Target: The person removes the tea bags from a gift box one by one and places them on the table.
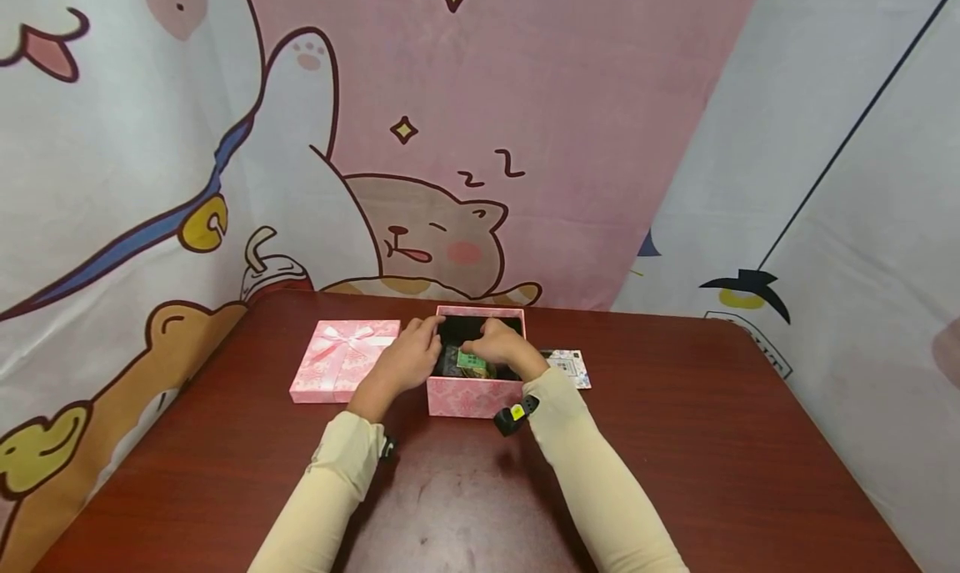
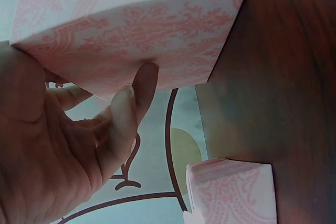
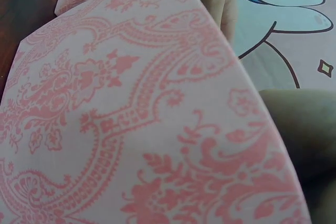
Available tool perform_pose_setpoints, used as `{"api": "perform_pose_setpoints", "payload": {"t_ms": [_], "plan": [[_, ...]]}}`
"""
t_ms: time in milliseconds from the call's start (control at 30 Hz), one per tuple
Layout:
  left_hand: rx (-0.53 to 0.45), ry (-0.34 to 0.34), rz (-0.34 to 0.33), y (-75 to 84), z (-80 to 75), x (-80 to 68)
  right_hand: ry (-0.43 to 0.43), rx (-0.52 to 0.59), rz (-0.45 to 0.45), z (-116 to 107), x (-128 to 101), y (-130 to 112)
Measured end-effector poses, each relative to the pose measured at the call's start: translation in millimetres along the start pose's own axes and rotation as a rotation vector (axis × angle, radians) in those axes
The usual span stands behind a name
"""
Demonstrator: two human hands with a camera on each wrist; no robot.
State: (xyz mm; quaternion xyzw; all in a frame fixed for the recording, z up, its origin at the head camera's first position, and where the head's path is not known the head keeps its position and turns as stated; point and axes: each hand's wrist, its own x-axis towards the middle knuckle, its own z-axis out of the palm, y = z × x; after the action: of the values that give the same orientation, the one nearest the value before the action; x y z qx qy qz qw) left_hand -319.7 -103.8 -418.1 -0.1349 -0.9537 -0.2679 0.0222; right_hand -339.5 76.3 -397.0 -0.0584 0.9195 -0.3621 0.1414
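Note:
An open pink patterned box (image 1: 472, 398) stands on the table, its inside dark. Over its left rim lies my left hand (image 1: 405, 358), and in the left wrist view its curled fingers (image 2: 146, 85) press against the outer side wall of the box. Reaching over the right rim, my right hand (image 1: 504, 345) has its thumb beside a small green-labelled package (image 1: 471, 361) inside. The other fingers of that hand are hidden, so its hold is unclear. In the right wrist view the box wall (image 3: 131, 114) covers most of the hand.
Left of the box lies a pink lid (image 1: 337, 364) with a ribbon bow. A printed white card (image 1: 572, 368) lies to the right, partly behind the right wrist. The brown table (image 1: 675, 439) meets a cartoon-printed cloth (image 1: 600, 139) at its back edge.

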Motion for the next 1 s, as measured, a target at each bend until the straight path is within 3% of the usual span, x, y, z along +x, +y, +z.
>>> {"api": "perform_pose_setpoints", "payload": {"t_ms": [200,567,1000], "plan": [[0.002,0.000,0.005,-0.2,-0.4,-0.8,-0.020,0.058,0.007,1.3,0.3,1.7],[-0.009,0.005,0.019,-0.1,-1.0,-0.5,0.053,0.011,-0.010,1.3,-2.5,1.0],[-0.015,0.007,0.024,0.7,-1.1,-1.6,0.120,0.028,-0.027,0.6,-4.4,0.0]]}}
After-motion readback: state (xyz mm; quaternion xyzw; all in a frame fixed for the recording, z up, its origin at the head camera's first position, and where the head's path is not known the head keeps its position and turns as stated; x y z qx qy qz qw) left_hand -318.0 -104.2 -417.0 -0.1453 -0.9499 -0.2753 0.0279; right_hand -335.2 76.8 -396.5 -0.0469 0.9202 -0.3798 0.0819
